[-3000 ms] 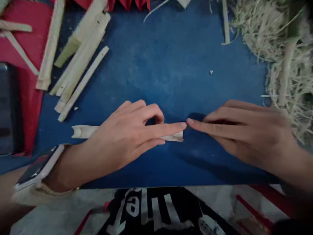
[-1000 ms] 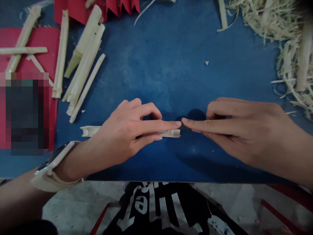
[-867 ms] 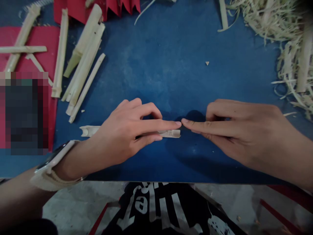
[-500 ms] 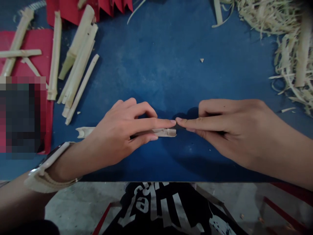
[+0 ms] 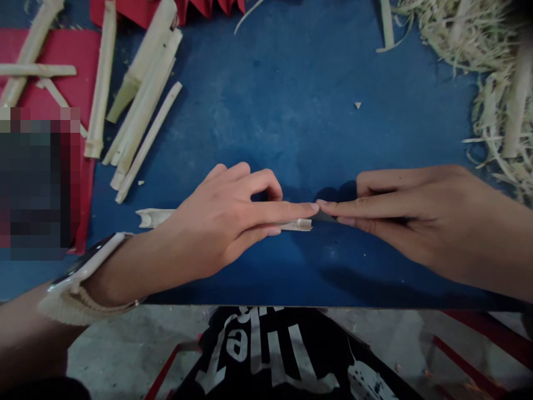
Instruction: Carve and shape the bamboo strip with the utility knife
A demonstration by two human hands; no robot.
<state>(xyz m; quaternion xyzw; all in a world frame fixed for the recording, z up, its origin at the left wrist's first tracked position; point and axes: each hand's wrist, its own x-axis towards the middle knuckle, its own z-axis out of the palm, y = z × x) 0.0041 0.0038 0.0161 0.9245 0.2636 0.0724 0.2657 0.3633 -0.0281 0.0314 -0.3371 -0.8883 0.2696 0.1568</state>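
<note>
Bamboo strip [image 5: 156, 218] is laid lengthwise on the blue table [image 5: 270, 111], near the front edge and beneath the left hand [image 5: 233, 216]; only its hollow left end and a short right portion are exposed. The left grip is closed on the strip, with the thumb along the near side and the forefinger over the far side. In the right hand [image 5: 416, 216], a thin grey piece [image 5: 323, 215] appears pinched between thumb and forefinger, just beside the strip's right end; its type cannot be told. The strip is judged to be already split and cut; the amount of work left cannot be determined. Further strips [image 5: 145, 111] are placed at left, and shavings [image 5: 466, 44] are heaped at far right. White lettering [image 5: 300, 350] is printed on the black shirt [image 5: 245, 383], but no complete word can be read. No brand can be made out on the watch [image 5: 100, 253].
</note>
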